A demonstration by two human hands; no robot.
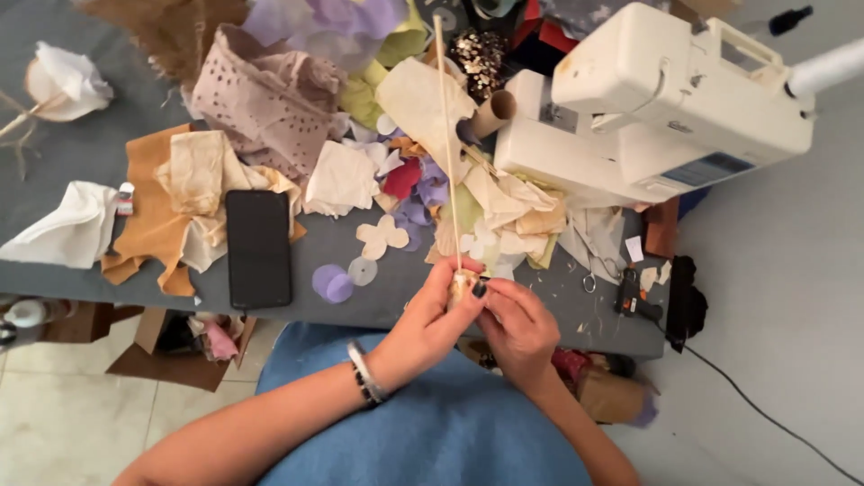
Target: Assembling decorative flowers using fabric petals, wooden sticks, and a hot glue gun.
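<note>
A long thin wooden stick (446, 135) stands up from my hands toward the far side of the table. Its near end carries a small cream fabric bundle (463, 284). My left hand (432, 319), with beaded bracelets at the wrist, is closed around that end. My right hand (516, 328) pinches the same bundle from the right, fingertips touching it. Both hands hover at the near edge of the grey table (378, 310), above my blue-clad lap.
A black phone (258, 247) lies left of my hands. Fabric scraps and petal cut-outs (382, 236) cover the table. A white sewing machine (657, 99) stands at the right. Small scissors (594, 270) and a glue gun (634, 297) lie near the right edge, with a cardboard tube (490, 112) behind.
</note>
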